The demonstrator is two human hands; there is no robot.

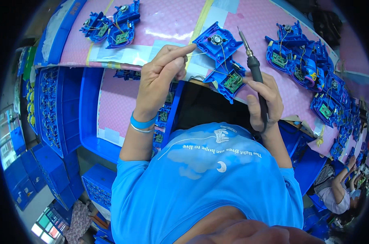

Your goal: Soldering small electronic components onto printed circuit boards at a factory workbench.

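Observation:
In front of me on the table lies a blue plastic housing in two parts, joined by thin wires. Its upper part carries a round speaker, and a green circuit board sits in the lower part. My left hand pinches a thin silvery wire, which looks like solder wire, its end reaching over the housing's left side. My right hand is wrapped round the dark handle of a soldering iron. The iron's tip points up and away, to the right of the speaker and apart from it.
More blue housings with boards crowd the table on the right, and others lie at the far left. A blue tray sits below the table edge at left, near stacked blue crates. Another person works at far right.

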